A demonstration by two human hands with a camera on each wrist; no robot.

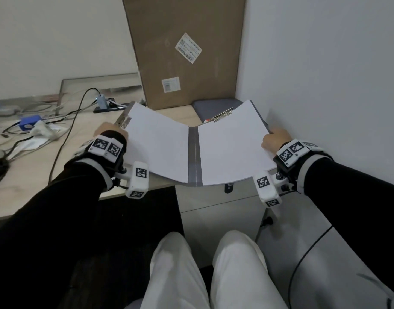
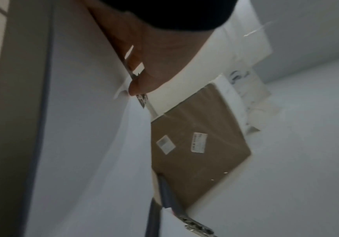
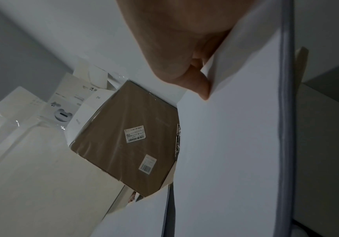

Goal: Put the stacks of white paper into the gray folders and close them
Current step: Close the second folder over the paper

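Nearest you, your knees sit under the front lip of the desk [image 1: 57,139], and the gray folder [image 1: 195,157] hangs partly past that lip, raised into a shallow V with its spine lowest. Your left hand [image 1: 109,130] grasps the left cover's outer edge beside a metal clip [image 1: 124,121], thumb curled over it in the left wrist view; your right hand [image 1: 273,139] pinches the right cover's outer edge, fingers [image 3: 202,86] clenched around paper and cover together. A stack of white paper [image 1: 158,143] lies on each cover, the right-hand stack [image 1: 234,143] held under its own clip [image 1: 222,114] at the top. To close it well, I'd judge you should bring both covers up evenly and keep your thumbs pressing the sheets flat so no corner slips or creases at the spine. Room is tight on the right: the wall [image 1: 325,74] stands just beside that hand, so swing the left cover more. Behind the folder another gray folder [image 1: 214,105] lies on the desk, with a tall cardboard box [image 1: 185,47] close behind; cables [image 1: 64,117] lie off to the left.
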